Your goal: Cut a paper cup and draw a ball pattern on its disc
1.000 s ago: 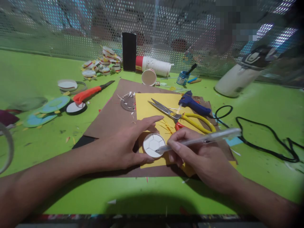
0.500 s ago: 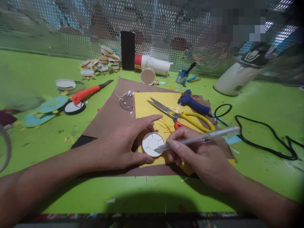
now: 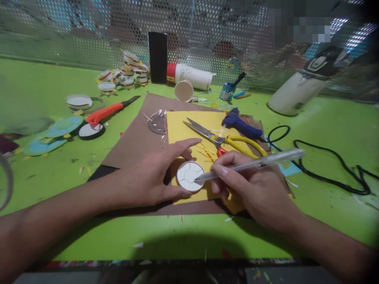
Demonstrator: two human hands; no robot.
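Note:
A small round white disc (image 3: 190, 177), which looks like a cut paper-cup base, bears dark lines in a football-like pattern. My left hand (image 3: 154, 173) steadies it from the left, thumb at its lower edge and bent fingers at its upper left; the forefinger stretches out past it. My right hand (image 3: 251, 181) is closed around a clear pen (image 3: 266, 159), whose tip meets the disc right of its middle. Under the disc lies yellow paper (image 3: 180, 130) on brown card (image 3: 130, 138). Beyond my right hand rest yellow-handled scissors (image 3: 207, 134).
A blue glue gun (image 3: 241, 124) with black cord (image 3: 325, 177) lies to the right. An orange-handled knife (image 3: 109, 112) and blue discs (image 3: 65, 126) are left. Behind stand a phone (image 3: 158, 59), stacked paper cups (image 3: 194, 77), a paint jar (image 3: 227, 91) and a tilted-looking bottle (image 3: 297, 92).
The pen tip has shifted slightly up across the disc, and my right hand has moved a little with it. My left hand keeps its place at the disc. The whole view has tilted slightly.

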